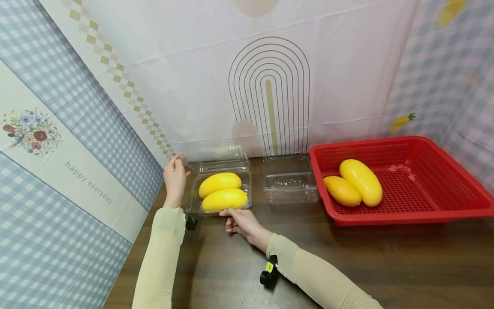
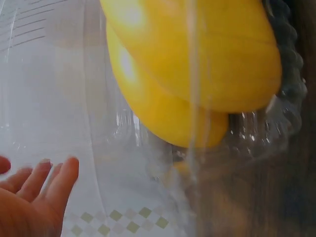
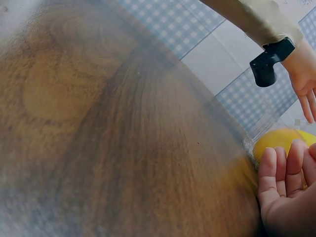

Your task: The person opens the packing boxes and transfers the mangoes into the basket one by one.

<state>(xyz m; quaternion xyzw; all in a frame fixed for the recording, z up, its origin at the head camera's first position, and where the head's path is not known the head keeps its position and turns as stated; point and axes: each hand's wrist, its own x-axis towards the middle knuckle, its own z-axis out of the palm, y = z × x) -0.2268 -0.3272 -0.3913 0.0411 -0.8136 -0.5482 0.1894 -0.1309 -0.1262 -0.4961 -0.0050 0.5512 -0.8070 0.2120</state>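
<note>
A clear plastic clamshell box (image 1: 248, 179) stands open on the brown table, its lid raised at the back. Two yellow mangoes (image 1: 224, 200) lie side by side in its base; they fill much of the left wrist view. My left hand (image 1: 175, 178) is raised at the box's left rear corner, close to the lid, fingers relaxed and holding nothing. At the front rim, my right hand (image 1: 243, 223) pinches the edge with thumb and forefinger below the nearer mango, its other fingers loosely bent. Both hands appear in the right wrist view.
Right of the box stands a second clear plastic box (image 1: 291, 193), lid up. Farther right, a red perforated basket (image 1: 417, 216) holds a larger yellow mango (image 1: 360, 182) and a smaller one (image 1: 341, 191). Patterned cloth walls (image 1: 193, 86) border the table (image 1: 347, 257) behind and at both sides.
</note>
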